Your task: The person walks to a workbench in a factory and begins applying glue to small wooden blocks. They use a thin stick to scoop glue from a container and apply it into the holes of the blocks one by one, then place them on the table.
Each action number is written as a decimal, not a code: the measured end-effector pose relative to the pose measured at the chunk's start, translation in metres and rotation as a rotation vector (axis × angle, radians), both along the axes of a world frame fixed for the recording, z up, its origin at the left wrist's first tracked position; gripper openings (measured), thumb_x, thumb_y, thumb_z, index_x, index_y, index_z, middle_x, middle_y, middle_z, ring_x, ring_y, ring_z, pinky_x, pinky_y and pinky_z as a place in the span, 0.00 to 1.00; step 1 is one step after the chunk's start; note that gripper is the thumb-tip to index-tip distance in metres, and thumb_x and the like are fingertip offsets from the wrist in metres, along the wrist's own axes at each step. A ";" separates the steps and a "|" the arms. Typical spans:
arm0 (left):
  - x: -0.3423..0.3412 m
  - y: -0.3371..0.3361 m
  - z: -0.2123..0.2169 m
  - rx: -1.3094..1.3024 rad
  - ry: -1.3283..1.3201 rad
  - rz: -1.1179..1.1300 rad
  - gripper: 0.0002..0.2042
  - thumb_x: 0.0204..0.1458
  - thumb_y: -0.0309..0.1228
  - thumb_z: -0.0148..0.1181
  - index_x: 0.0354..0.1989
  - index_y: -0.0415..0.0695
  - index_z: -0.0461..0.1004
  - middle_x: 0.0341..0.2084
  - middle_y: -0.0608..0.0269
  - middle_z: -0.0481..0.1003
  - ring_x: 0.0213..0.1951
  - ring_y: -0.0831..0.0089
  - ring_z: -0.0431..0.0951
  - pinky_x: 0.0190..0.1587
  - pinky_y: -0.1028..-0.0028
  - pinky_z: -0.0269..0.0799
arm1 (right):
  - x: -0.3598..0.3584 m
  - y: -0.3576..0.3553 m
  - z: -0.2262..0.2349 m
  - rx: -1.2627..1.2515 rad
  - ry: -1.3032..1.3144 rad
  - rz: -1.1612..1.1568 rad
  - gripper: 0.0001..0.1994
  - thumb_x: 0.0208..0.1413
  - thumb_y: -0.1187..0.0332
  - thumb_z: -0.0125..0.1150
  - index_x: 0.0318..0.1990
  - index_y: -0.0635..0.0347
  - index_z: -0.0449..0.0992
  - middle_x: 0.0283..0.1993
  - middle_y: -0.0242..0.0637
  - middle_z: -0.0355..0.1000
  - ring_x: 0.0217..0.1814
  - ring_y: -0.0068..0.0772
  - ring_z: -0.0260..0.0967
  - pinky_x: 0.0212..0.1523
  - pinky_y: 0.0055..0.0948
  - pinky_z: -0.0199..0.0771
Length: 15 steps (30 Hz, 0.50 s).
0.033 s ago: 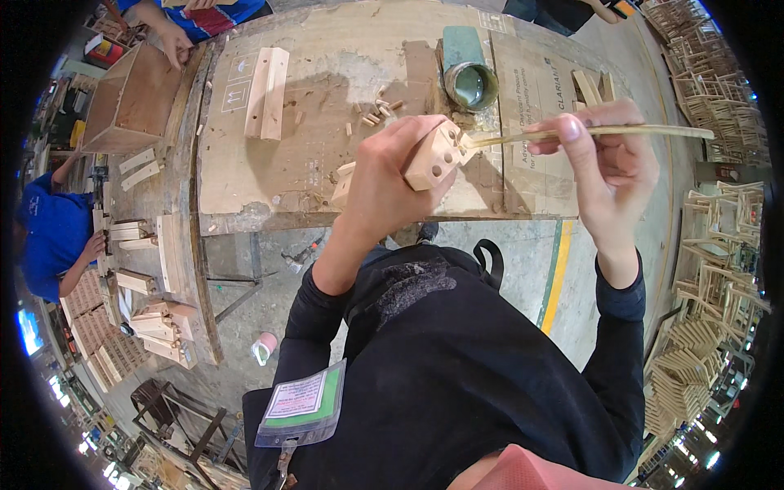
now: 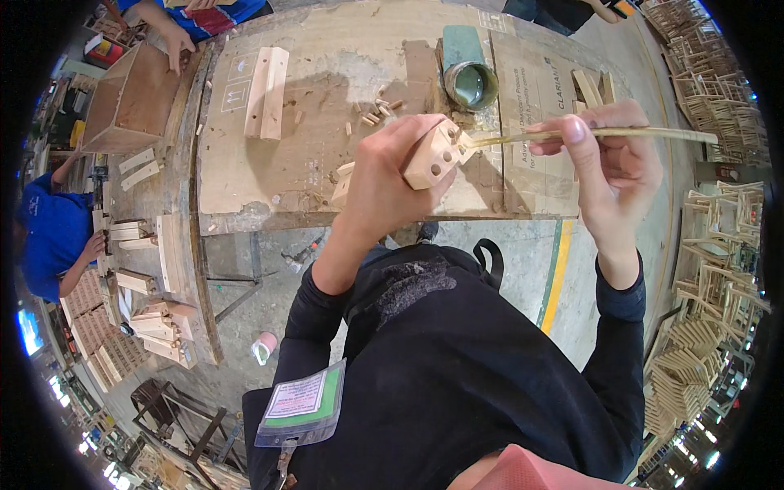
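My left hand (image 2: 380, 184) grips a small pale wooden block (image 2: 433, 157) with round holes drilled in its end, held up above the workbench (image 2: 245, 184). My right hand (image 2: 612, 167) pinches a thin wooden stick (image 2: 629, 133), which lies level with its tip at one of the block's holes. Just beyond the block, a green can (image 2: 472, 83) stands open on the bench. Several short dowel pegs (image 2: 377, 110) lie scattered beside it.
Two wooden slats (image 2: 268, 80) lie on the cardboard-covered bench. Another person's hand (image 2: 175, 41) rests on a wooden box (image 2: 122, 102) at the far left. A person in blue (image 2: 49, 233) works by stacked wood parts (image 2: 155, 318). Wooden frames (image 2: 710, 310) are piled on the right. A pink cup (image 2: 264, 347) sits on the floor.
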<state>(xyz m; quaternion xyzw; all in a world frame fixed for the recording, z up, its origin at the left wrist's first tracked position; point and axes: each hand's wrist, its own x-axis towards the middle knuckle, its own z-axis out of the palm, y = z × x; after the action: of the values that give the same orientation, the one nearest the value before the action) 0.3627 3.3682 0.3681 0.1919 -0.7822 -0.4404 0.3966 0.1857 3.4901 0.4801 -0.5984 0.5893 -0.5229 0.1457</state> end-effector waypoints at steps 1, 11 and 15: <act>0.000 0.000 0.000 -0.005 -0.003 0.004 0.21 0.38 0.21 0.68 0.46 0.38 0.76 0.32 0.58 0.79 0.34 0.72 0.80 0.38 0.74 0.74 | 0.001 0.001 0.001 -0.009 -0.006 0.021 0.05 0.63 0.77 0.56 0.40 0.72 0.68 0.39 0.44 0.72 0.38 0.40 0.80 0.38 0.31 0.85; -0.003 0.001 0.004 -0.054 0.039 -0.013 0.21 0.38 0.22 0.69 0.46 0.38 0.76 0.34 0.56 0.79 0.35 0.67 0.81 0.39 0.73 0.74 | 0.007 -0.005 -0.009 -0.026 0.045 0.035 0.05 0.58 0.77 0.64 0.36 0.71 0.76 0.34 0.38 0.74 0.32 0.28 0.80 0.31 0.21 0.79; -0.003 0.003 0.005 -0.058 0.012 -0.008 0.22 0.37 0.22 0.70 0.46 0.38 0.76 0.34 0.54 0.79 0.36 0.65 0.81 0.40 0.72 0.75 | 0.007 -0.008 -0.010 -0.028 -0.035 0.039 0.05 0.57 0.77 0.65 0.35 0.71 0.76 0.33 0.37 0.74 0.32 0.28 0.80 0.31 0.21 0.78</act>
<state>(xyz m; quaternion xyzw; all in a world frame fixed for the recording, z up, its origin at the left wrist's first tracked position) 0.3595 3.3711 0.3731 0.1747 -0.7930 -0.4202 0.4050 0.1929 3.4819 0.4700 -0.6027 0.5675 -0.5384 0.1575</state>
